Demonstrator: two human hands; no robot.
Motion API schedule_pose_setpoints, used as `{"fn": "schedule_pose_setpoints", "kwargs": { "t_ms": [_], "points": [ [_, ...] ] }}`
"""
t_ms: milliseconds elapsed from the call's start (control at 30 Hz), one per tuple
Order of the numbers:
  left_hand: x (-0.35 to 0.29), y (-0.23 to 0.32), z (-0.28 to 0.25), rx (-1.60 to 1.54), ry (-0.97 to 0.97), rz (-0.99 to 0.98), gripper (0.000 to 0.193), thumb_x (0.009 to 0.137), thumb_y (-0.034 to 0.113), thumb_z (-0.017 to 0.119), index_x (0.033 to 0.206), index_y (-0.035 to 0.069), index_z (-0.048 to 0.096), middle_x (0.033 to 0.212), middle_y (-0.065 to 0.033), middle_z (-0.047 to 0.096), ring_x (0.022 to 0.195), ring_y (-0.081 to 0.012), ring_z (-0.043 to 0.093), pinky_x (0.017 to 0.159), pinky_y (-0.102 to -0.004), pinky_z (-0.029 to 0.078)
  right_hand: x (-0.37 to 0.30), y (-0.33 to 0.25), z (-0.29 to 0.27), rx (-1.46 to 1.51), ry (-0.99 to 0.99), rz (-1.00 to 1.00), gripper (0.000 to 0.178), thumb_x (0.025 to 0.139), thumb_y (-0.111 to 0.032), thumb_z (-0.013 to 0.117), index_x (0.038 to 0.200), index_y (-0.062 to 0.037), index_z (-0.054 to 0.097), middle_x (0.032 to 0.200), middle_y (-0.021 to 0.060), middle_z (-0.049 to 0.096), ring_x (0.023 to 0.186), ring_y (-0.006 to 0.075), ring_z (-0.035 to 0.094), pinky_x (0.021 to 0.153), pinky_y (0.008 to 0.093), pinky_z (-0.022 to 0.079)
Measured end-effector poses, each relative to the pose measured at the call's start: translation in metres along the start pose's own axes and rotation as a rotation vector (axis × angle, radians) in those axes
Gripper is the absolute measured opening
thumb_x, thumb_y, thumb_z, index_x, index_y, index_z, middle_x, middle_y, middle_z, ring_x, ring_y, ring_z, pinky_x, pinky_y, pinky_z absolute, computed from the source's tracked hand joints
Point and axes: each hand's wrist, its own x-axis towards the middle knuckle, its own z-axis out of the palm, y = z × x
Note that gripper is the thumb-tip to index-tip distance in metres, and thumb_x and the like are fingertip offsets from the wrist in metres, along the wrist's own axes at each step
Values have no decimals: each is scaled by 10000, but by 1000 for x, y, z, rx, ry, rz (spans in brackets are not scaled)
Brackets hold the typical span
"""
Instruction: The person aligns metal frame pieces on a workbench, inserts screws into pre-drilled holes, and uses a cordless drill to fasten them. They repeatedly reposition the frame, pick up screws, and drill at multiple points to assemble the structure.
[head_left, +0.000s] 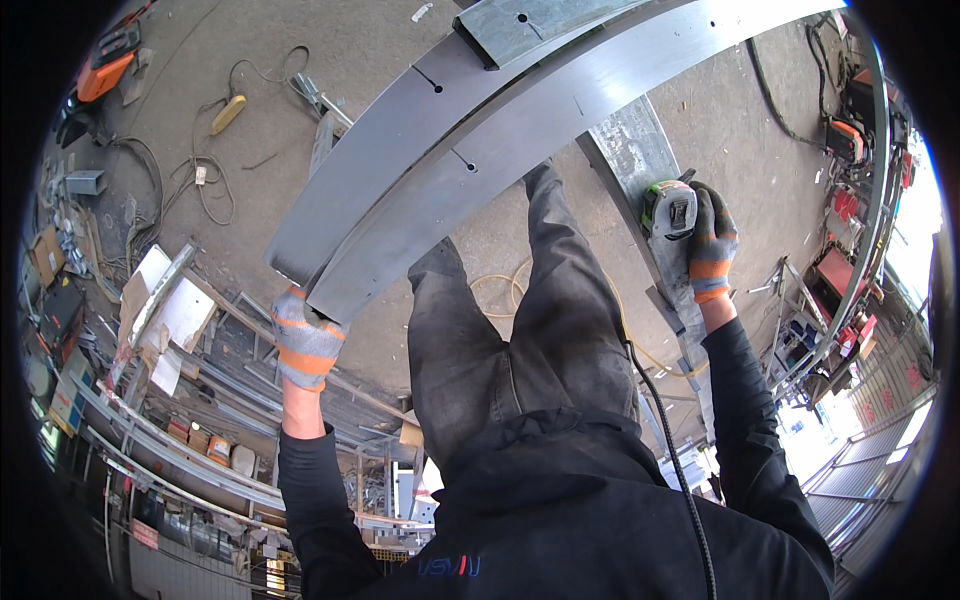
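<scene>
Two long grey steel beams, the outer (400, 130) and the inner (430, 205), lie side by side across the view, each with a small round hole and a thin line running to it. My left hand (308, 338), in a grey and orange glove, is closed around their near left end; its fingertips are partly hidden behind the metal. My right hand (712, 238), gloved alike, grips a green and grey tape measure (668, 210) at its side. The tape measure is over a galvanised support beam (640, 150) that passes beneath the steel beams.
A shorter galvanised piece (530, 28) rests on the outer beam at the top. Cables and a yellow power strip (228, 115) lie on the concrete floor at left, near an orange machine (103, 75). Metal stock (230, 400) is racked at lower left. A black cable (775, 105) runs at right.
</scene>
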Motion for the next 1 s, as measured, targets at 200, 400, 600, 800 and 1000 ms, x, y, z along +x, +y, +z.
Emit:
{"fn": "schedule_pose_setpoints", "kwargs": {
  "t_ms": [200,400,600,800,1000],
  "points": [
    [6,7,-4,55,-58,-34,289,897,49,809,1177,-21,815,1097,-184,850,960,-352,815,883,-420,616,1,4,-1,41,-6,12,290,1156,-170,663,1356,10,773,1170,94,822,1062,147,744,954,311,583],
    [7,6,-1,62,-53,59,273,981,91,803,1223,-35,817,1016,-152,858,856,-228,793,772,-379,591,0,6,-2,61,-17,17,295,1160,-176,666,1364,12,767,1207,92,816,1085,145,739,976,312,583],
    [7,2,2,29,-59,89,274,991,76,795,1244,-27,816,1074,-140,861,896,-221,797,795,-368,607,-1,1,-3,24,-25,14,294,1163,-182,671,1365,8,769,1215,89,814,1097,146,735,983,311,580],
    [9,4,1,64,-64,72,253,977,78,805,1205,-28,821,1040,-146,858,857,-221,786,771,-376,601,0,-3,-2,27,-20,24,293,1162,-181,673,1365,7,769,1210,86,813,1103,144,731,985,311,579],
    [8,5,2,57,-70,75,262,967,74,806,1209,-27,819,1035,-150,857,847,-220,781,770,-378,597,-1,-1,-3,30,-25,18,294,1163,-182,666,1361,10,767,1201,88,814,1099,144,730,984,312,578]
  ]
}}
